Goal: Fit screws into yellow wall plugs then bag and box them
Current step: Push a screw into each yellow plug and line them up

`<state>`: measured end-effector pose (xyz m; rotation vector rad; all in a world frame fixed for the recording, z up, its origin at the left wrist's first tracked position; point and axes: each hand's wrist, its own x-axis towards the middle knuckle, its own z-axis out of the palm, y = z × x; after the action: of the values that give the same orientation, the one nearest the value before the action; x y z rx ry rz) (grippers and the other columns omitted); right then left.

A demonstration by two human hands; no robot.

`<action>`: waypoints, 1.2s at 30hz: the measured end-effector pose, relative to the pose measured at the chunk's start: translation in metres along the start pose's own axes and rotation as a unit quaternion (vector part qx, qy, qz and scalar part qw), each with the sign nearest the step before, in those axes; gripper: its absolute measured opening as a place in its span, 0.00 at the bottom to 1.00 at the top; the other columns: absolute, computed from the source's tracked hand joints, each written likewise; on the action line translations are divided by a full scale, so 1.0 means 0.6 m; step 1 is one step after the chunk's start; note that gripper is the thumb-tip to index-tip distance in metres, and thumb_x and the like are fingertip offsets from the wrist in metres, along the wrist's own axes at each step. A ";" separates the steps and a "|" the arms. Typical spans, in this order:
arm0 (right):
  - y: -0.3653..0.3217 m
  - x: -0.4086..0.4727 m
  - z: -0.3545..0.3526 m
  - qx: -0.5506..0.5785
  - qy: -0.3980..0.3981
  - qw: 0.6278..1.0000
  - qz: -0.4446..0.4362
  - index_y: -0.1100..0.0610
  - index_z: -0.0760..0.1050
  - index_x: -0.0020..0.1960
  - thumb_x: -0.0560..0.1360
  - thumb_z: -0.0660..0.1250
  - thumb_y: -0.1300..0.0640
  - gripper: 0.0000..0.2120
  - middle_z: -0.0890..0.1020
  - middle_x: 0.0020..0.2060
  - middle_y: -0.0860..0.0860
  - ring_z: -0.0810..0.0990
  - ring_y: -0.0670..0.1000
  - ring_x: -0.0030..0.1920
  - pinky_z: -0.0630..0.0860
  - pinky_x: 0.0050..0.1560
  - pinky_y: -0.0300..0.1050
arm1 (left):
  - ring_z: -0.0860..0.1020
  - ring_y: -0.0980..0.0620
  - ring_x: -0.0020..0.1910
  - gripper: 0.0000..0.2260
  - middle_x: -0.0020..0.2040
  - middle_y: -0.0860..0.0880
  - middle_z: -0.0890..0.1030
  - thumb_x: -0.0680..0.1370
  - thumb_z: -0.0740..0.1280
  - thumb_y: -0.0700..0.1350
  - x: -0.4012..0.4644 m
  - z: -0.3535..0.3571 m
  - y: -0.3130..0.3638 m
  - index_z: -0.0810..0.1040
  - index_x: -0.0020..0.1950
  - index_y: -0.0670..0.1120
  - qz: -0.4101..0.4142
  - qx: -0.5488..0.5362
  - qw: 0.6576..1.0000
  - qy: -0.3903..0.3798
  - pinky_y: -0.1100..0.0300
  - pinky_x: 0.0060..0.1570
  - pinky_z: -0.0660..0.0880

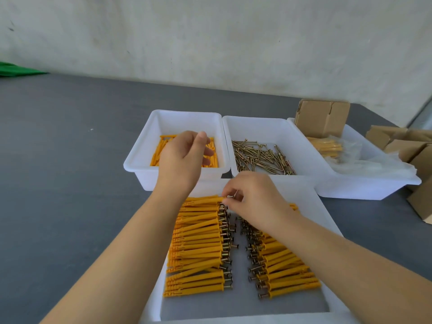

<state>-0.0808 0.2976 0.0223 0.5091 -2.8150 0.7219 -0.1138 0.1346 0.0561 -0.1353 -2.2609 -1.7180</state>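
Head view shows your left hand (184, 157) raised over the white bin of empty yellow plugs (211, 157) at centre frame, fingers curled loosely downward toward the plugs; whether anything is caught between them cannot be told, since the back of the hand hides the fingertips. Your right hand (253, 197) sits lower, just right of centre, thumb and forefinger pressed together on the head end of a screw-fitted plug (205, 200) at the top of the left row in the near tray (327, 220).

That near tray fills the lower middle of the frame. Two rows of assembled plugs lie in it: the left row (198, 249) with its yellow bodies pointing left, and the right row (287, 270) with bodies pointing right, so the screw heads of both rows face each other across a bare grey strip down the middle.

Beyond the tray, three white bins stand side by side, touching. The plug bin (140, 157) is at the left; the middle bin (275, 132) holds a loose pile of brass-coloured screws (261, 157); the right bin (364, 183) holds a clear bag of finished plugs (327, 146), crumpled clear plastic beside it, and a small cardboard box (322, 118) standing at its far end.

More cardboard boxes (406, 148) are clustered at the right edge of the frame on the dark grey table (70, 160). A green object (16, 70) shows at the upper left edge, against the pale wall.
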 end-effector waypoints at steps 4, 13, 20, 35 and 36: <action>-0.013 0.008 0.013 -0.016 -0.018 1.000 -0.017 0.52 0.83 0.55 0.76 0.71 0.54 0.09 0.77 0.47 0.47 0.77 0.46 0.45 0.76 0.51 0.43 | 0.83 0.56 0.40 0.09 0.44 0.52 0.84 0.81 0.63 0.49 0.006 -0.009 0.019 0.81 0.50 0.48 -0.003 0.010 0.999 -0.037 0.55 0.44 0.79; 0.029 0.015 -0.040 0.002 0.087 0.996 0.004 0.47 0.83 0.54 0.76 0.70 0.55 0.08 0.76 0.39 0.34 0.75 0.39 0.39 0.69 0.41 0.31 | 0.79 0.49 0.48 0.10 0.56 0.50 0.80 0.80 0.63 0.43 0.095 -0.012 -0.003 0.79 0.59 0.49 0.032 0.327 0.935 -0.133 0.56 0.48 0.77; 0.112 0.065 -0.085 0.006 0.012 0.987 0.161 0.53 0.82 0.58 0.78 0.68 0.57 0.09 0.83 0.54 0.47 0.79 0.47 0.55 0.72 0.56 0.41 | 0.74 0.44 0.62 0.15 0.64 0.43 0.77 0.81 0.62 0.48 0.152 0.042 -0.072 0.78 0.64 0.41 -0.081 0.467 0.828 -0.300 0.52 0.63 0.69; 0.134 0.207 -0.009 -0.161 -0.280 0.902 0.287 0.59 0.77 0.66 0.78 0.67 0.55 0.18 0.78 0.63 0.56 0.77 0.55 0.62 0.74 0.65 0.51 | 0.78 0.44 0.51 0.08 0.51 0.44 0.80 0.77 0.65 0.43 0.179 0.060 -0.115 0.80 0.53 0.42 -0.134 0.430 0.860 -0.239 0.50 0.55 0.78; 0.137 0.208 -0.006 -0.158 -0.269 0.904 0.294 0.60 0.78 0.64 0.78 0.67 0.56 0.16 0.79 0.61 0.56 0.78 0.55 0.61 0.75 0.64 0.50 | 0.78 0.46 0.46 0.06 0.45 0.46 0.80 0.76 0.65 0.43 0.177 0.059 -0.117 0.80 0.49 0.44 -0.131 0.417 0.873 -0.215 0.51 0.50 0.79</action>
<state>-0.2262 0.3320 0.0233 -0.2690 -3.5561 0.1891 -0.2388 0.1377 0.0137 -0.0150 -3.2666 -0.6803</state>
